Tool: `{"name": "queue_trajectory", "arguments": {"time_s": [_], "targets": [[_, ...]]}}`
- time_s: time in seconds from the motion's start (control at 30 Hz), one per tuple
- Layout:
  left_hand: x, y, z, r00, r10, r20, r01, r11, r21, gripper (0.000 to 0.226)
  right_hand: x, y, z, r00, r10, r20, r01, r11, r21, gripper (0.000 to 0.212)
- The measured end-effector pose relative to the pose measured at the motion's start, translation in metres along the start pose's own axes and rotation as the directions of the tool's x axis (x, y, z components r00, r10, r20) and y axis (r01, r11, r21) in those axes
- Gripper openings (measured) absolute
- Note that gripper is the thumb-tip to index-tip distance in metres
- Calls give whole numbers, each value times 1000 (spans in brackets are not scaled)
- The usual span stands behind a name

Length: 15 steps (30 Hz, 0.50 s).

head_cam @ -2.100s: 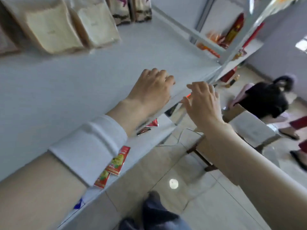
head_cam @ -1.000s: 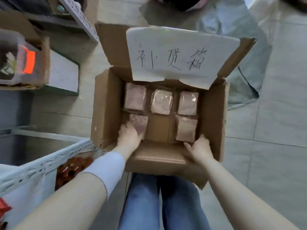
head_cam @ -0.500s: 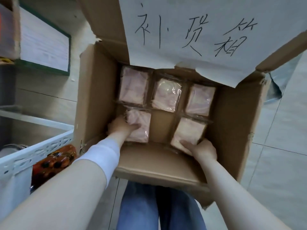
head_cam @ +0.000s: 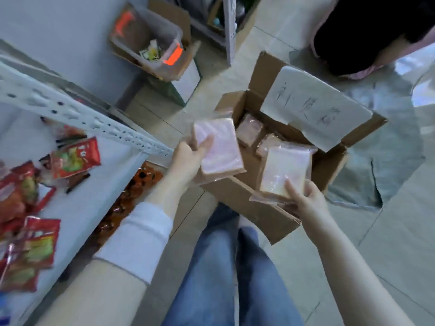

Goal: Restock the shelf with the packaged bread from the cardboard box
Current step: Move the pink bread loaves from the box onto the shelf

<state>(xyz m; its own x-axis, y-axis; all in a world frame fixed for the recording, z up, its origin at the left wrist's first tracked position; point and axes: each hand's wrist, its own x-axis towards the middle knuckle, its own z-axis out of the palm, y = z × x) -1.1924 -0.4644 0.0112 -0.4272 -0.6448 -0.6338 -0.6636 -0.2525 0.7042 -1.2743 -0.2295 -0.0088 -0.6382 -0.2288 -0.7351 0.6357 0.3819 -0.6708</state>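
Lifted out of the cardboard box (head_cam: 247, 203) since half a second ago: the left hand (head_cam: 188, 158) pinches the left pack (head_cam: 223, 147) by its edge, thumb on top; the right hand (head_cam: 307, 201) clasps the right pack (head_cam: 284, 165) at its lower corner. Light, soft bread in slippery film likely wants gentle edge holds. Spare packs (head_cam: 249, 131) lie beyond; shelf (head_cam: 98, 184) to the left.

paper sheet (head_cam: 315, 107) on the flap of the cardboard box (head_cam: 247, 198): three handwritten dark characters are seen, but too blurred to be read.
red snack packets (head_cam: 75, 156): the print cannot be read.
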Motion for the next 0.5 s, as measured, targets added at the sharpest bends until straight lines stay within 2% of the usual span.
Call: {"name": "queue_trajectory", "arguments": {"time_s": [0.1,0.17,0.23,0.4,0.5], "targets": [[-87,26,-81,977,166,-132,-192,957,-217,53,-67,-41,30,978,-134,159,144,988,-55,25],[-138,39,-140,926,267,-269,-337,903,-265,36,-115,-67,59,938,-223,265,252,965,-78,23],[-185,48,-203,861,305,-406,-442,844,-303,20,-165,-93,99,871,-300,388,355,932,-77,26],[-292,40,-358,640,399,-657,-664,717,-212,13,-283,-133,229,667,-445,598,582,812,-45,35],[-346,7,-450,534,406,-742,-720,678,-148,16,-351,-126,312,543,-473,694,666,746,-12,36]]}}
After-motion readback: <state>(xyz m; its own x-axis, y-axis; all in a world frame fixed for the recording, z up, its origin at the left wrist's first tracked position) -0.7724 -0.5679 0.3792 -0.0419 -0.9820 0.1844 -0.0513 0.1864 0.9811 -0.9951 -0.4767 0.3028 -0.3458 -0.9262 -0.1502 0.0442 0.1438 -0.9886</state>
